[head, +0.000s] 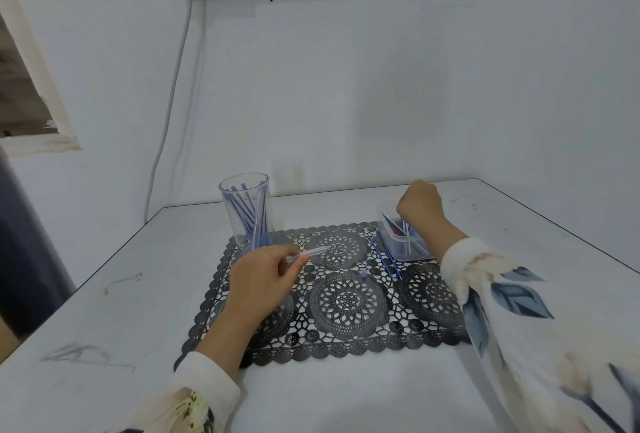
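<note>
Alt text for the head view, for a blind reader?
A person's left hand pinches a clear tube over a black lace mat, while the right hand dips into a clear box of blue sticks at the mat's far right corner. A tall clear cup holding more blue sticks stands at the far left.

Tumbler (246, 214) and box (417, 252) — clear plastic, gleaming glossy, tube (313, 253) looking smooth, transparent, placemat (346, 301) showing matt black, tabletop (104, 294) showing scuffed white.

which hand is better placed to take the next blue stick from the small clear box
Right: the right hand hangs over the small clear plastic box, fingers down among its blue sticks. The left hand is away from it, holding a thin clear plastic tube.
</note>
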Demonstrator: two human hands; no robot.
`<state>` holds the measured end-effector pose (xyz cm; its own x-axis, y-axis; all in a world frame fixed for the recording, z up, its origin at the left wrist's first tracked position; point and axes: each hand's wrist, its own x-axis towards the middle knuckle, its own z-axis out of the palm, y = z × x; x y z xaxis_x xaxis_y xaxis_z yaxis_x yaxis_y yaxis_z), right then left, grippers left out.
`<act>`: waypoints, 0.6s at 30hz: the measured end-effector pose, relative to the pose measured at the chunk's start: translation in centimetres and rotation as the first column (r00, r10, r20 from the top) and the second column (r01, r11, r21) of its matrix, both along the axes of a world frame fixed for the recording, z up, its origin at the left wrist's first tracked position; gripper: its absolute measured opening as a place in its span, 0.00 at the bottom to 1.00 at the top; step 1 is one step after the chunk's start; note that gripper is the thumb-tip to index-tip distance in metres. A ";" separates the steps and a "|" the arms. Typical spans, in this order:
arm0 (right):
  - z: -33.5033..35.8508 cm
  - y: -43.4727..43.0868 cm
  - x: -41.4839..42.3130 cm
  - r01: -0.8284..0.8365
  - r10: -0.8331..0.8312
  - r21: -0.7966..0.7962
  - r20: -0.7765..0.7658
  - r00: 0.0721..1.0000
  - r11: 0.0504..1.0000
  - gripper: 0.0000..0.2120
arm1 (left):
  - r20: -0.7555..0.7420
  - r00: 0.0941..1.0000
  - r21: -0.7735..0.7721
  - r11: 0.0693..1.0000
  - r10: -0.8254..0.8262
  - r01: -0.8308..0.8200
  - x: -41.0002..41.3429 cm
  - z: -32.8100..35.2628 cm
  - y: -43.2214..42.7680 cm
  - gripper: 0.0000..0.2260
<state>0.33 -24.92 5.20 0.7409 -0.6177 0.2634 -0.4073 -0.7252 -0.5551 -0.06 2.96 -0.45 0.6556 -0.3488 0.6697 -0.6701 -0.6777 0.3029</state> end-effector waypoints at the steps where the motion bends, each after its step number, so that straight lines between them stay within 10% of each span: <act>1: -0.2 0.0 0.0 0.030 -0.030 -0.018 -0.008 1.000 0.999 0.05 | -0.008 1.000 -0.001 1.000 0.001 -0.001 0.0 0.0 0.0 0.09; 18: -1.0 -1.0 1.3 -0.003 0.006 -0.032 0.109 0.994 0.999 0.10 | -0.039 0.999 -0.004 1.000 0.005 -0.005 0.2 -0.2 0.1 0.09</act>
